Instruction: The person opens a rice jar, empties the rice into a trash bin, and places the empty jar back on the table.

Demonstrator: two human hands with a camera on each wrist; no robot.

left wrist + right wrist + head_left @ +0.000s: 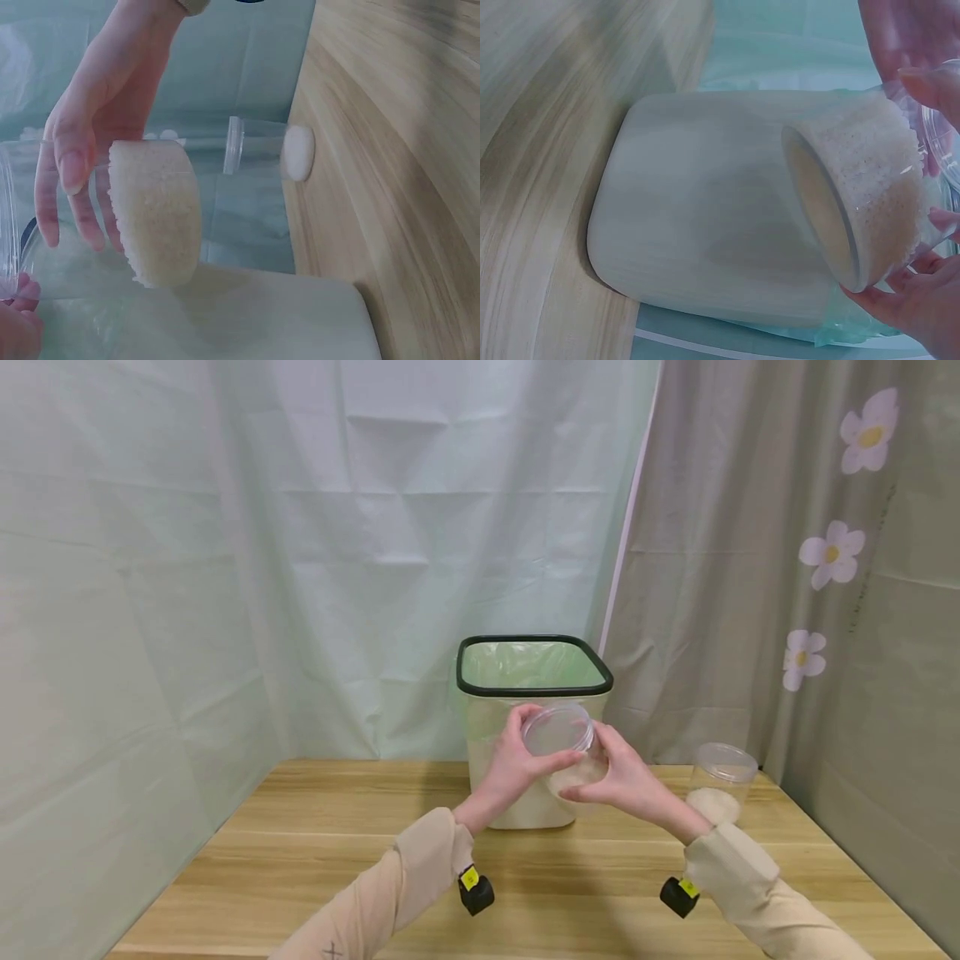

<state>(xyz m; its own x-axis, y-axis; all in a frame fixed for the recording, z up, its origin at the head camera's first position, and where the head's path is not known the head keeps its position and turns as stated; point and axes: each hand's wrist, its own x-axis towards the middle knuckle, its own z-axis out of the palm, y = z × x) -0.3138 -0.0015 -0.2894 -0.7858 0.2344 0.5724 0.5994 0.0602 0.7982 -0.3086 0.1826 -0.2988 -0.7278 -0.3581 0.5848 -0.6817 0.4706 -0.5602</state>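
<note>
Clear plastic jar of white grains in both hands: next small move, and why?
Probably a small twist of the clear round plastic lid with the left hand, while the right hand steadies the clear plastic jar: the lid looks seated, the left hand grips its rim, and the right holds the body.

This looks like a small curtained booth; the kind of building cannot be told. A pale curtain hangs from nine to twelve o'clock, a grey curtain with flowers towards three, and a wooden table lies at six.
</note>
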